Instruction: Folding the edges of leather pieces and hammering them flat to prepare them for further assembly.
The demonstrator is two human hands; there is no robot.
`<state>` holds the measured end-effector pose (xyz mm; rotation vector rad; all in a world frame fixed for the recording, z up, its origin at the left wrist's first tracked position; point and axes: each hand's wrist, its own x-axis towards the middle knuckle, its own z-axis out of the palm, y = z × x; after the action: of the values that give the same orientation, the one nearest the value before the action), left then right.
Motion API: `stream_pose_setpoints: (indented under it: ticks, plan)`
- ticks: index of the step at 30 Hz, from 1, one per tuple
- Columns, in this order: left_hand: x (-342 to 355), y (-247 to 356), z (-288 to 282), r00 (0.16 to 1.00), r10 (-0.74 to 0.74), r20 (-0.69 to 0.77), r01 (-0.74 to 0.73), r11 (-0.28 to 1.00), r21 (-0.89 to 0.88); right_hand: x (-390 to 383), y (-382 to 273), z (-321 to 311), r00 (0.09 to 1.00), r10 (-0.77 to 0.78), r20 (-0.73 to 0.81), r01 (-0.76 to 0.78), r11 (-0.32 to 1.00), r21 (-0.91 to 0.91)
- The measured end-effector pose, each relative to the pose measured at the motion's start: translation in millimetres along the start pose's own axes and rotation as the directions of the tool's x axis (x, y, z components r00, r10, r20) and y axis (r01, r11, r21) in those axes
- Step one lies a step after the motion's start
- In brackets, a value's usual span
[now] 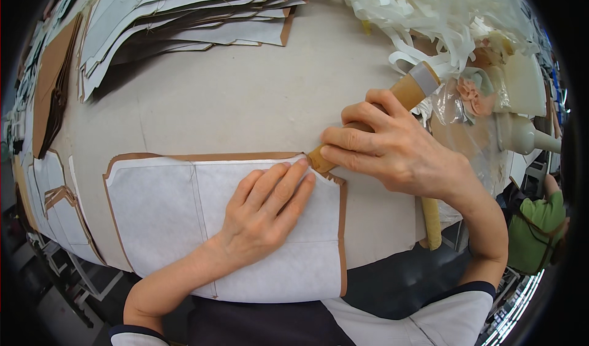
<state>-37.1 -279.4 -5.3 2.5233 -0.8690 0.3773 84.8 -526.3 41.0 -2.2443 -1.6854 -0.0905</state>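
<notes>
A white-backed panel with brown edges (156,192) lies at the table's near edge and hangs slightly toward me. My left hand (264,208) rests flat on it, fingers stretched out, their tips by the top right corner. My right hand (392,146) grips a tan, stick-like tool with a grey band near its upper end (408,91). The tool slants down to the left, its lower end against the panel's notched, curved corner beside my left fingertips. My fingers cover its middle, so its exact kind is unclear.
Stacks of similar white panels (202,15) lie at the far left, with brown pieces (55,82) beside them. White strips (429,15) heap up at the far right, near clear plastic bags (457,110) and a pale bottle (521,131). A person in green (537,232) is beyond the table's right side.
</notes>
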Motion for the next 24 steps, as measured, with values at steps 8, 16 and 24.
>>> stream_pose_setpoints:
  ticks: [8,16,24]
  plan:
    - [-1,0,4,1.0,-0.006,-0.019,0.006,1.0,0.01,15,15,3,0.997,-0.078,0.016,0.077,0.994,0.076]
    - [-1,1,2,1.0,-0.019,-0.009,0.019,0.998,0.063,25,26,-10,0.974,-0.149,0.172,0.125,0.982,0.145]
    - [-1,0,2,1.0,-0.026,-0.013,0.027,0.996,0.08,39,37,-7,0.961,-0.228,0.156,0.191,0.957,0.22]
